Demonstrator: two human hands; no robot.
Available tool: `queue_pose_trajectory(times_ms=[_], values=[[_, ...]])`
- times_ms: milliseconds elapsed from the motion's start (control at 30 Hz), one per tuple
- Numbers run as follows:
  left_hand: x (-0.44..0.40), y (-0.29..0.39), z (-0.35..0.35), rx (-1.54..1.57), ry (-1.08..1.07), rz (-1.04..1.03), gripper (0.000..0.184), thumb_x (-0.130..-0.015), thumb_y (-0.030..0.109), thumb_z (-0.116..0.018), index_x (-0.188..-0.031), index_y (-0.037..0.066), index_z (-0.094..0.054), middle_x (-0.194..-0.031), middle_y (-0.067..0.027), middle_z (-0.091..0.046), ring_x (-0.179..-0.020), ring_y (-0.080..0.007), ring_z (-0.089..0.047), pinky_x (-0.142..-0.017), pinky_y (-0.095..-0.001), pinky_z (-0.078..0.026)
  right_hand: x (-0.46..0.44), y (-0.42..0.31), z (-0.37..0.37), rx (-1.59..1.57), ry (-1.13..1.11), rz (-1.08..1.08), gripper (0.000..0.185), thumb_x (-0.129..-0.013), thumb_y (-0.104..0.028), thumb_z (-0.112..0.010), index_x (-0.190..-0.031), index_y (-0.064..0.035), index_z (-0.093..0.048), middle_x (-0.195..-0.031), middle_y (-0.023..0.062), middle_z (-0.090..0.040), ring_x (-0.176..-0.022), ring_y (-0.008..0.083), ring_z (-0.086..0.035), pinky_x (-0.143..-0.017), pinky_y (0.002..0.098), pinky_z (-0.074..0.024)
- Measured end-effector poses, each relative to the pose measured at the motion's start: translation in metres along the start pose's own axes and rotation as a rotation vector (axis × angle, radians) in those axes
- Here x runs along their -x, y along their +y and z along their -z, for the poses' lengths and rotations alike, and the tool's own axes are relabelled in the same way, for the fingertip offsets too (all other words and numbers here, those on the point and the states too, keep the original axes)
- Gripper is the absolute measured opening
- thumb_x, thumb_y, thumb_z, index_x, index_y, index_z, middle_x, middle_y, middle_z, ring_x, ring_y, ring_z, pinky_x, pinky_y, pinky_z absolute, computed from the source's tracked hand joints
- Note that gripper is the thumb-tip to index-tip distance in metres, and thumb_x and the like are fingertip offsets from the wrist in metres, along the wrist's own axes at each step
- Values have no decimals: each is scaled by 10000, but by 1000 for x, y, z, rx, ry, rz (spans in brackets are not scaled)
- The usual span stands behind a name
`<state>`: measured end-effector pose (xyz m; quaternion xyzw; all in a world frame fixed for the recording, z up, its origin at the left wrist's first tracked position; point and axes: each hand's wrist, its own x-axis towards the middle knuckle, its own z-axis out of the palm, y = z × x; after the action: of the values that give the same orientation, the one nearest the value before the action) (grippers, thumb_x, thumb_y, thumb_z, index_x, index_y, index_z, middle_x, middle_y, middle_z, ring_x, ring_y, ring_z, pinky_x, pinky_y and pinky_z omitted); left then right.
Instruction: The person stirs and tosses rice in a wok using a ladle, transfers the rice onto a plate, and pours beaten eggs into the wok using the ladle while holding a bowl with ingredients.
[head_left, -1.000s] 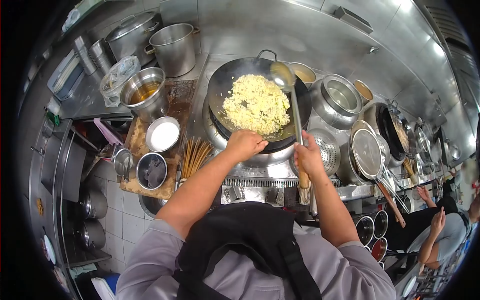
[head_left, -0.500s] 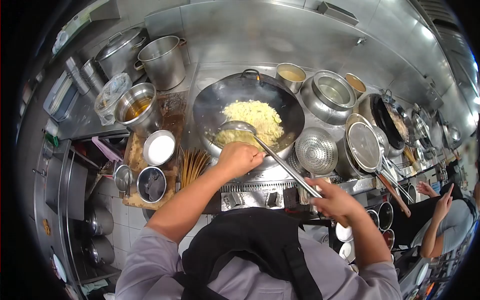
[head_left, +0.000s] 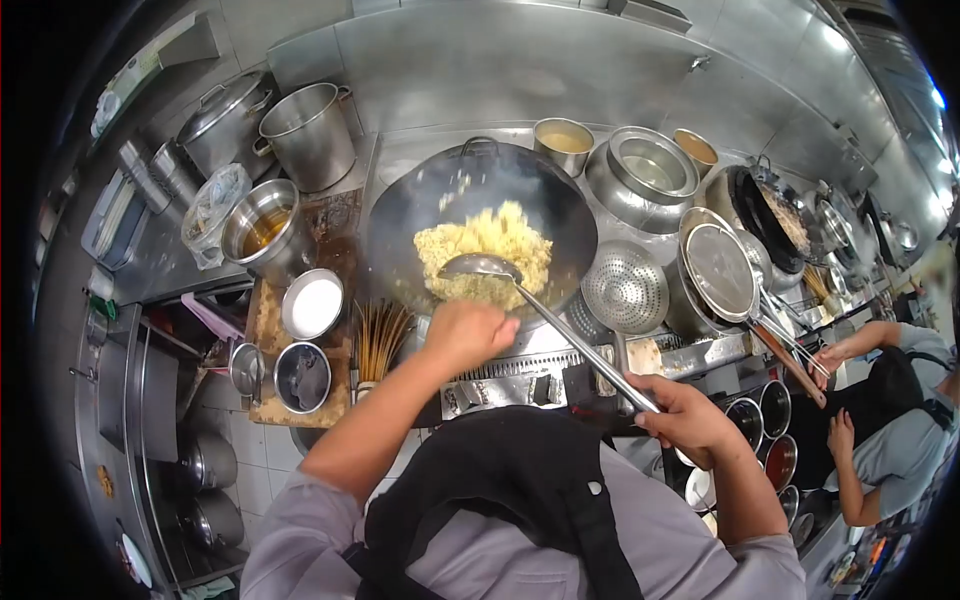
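In the head view a large black wok (head_left: 400, 205) sits on the stove, with steam rising from it. My left hand (head_left: 466, 335) is closed in a fist at the wok's near edge; the part it grips is hidden under the fingers. Yellow, grainy fried rice (head_left: 510, 238) is heaped in the middle, and a few loose bits are in the air near the far side. My right hand (head_left: 688, 415) is wrapped round the end of a long metal ladle (head_left: 575, 345). The ladle's bowl rests at the near side of the rice, partly over it.
Right of the wok are a perforated skimmer (head_left: 626, 288), a wire strainer (head_left: 720, 272) and metal pots (head_left: 655, 165). On the left stand a white-filled bowl (head_left: 311, 304), bamboo sticks (head_left: 380, 340) and an oil pot (head_left: 265, 235). A co-worker (head_left: 885, 420) stands at right.
The rice has shifted toward the near left, with bits thrown up behind it. My left hand and the wok have moved slightly. My right hand is lower. The co-worker's hand has reached the strainer handles.
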<state>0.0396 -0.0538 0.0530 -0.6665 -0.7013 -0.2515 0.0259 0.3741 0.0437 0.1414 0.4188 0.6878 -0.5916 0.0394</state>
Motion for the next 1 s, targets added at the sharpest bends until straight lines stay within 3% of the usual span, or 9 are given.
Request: queue_pose_trajectory(times_ms=[133,267,400,600,667,767,800,867,1000], values=[[-5,-13,-63,-45,197,63,456,-930,389,-560,-614,62,-596,-642,-134,-605,-611,-357,-603,-603,-494,-486,-53,1,-14,101,134,136,628,-911,-97,-671,-1496,-195,-466,-728,20,-575,-584,99,-512,-532,265,-442],[86,21,-50,29,-109,8,451,-924,436,-551,-645,101,-668,-701,-135,-662,-673,-338,-655,-645,-488,-521,-94,22,-28,601,363,501,637,-917,-76,-653,-1509,-195,-449,-762,13,-571,-608,80,-527,-542,258,-429],[35,15,7,-54,-62,25,427,-903,431,-584,-636,105,-655,-663,-128,-641,-670,-336,-654,-629,-477,-522,8,-4,-7,-12,45,62,604,-918,-100,-660,-1490,-185,-484,-854,3,-619,-588,97,-491,-531,262,-421],[0,-16,-61,-28,231,28,431,-893,443,-582,-641,103,-665,-655,-124,-640,-636,-340,-646,-609,-481,-524,-45,-7,-23,241,134,45,641,-904,-55,-675,-1497,-200,-476,-684,-28,-552,-595,64,-495,-539,258,-432],[46,9,-62,-142,-80,104,436,-890,457,-584,-652,102,-673,-660,-119,-644,-658,-321,-656,-616,-472,-532,-93,22,-29,628,318,489,642,-910,-71,-681,-1498,-219,-470,-722,-23,-556,-610,71,-487,-541,263,-434],[64,17,-24,-24,-99,-11,455,-896,475,-572,-667,97,-680,-671,-121,-652,-687,-308,-664,-625,-470,-539,-24,-35,-19,68,187,124,607,-911,-71,-679,-1477,-191,-494,-781,-11,-565,-626,74,-488,-552,261,-445],[34,21,-6,-222,-288,211,463,-907,471,-560,-661,94,-672,-682,-118,-654,-701,-307,-660,-624,-468,-535,-7,-41,-5,45,219,98,588,-912,-53,-667,-1464,-171,-505,-816,-7,-555,-626,69,-478,-552,238,-435],[7,-13,-12,-75,-18,69,449,-910,437,-566,-636,93,-650,-699,-108,-652,-678,-309,-639,-617,-470,-513,37,-87,32,217,235,24,620,-901,-7,-658,-1476,-170,-494,-798,-19,-542,-618,53,-465,-524,209,-419],[-28,-51,-38,-10,227,79,330,-840,328,-694,-621,92,-623,-661,-83,-622,-675,-310,-623,-624,-458,-504,80,-187,78,1077,167,138,593,-843,-86,-702,-1403,-220,-561,-757,96,-682,-648,224,-676,-683,381,-539]])
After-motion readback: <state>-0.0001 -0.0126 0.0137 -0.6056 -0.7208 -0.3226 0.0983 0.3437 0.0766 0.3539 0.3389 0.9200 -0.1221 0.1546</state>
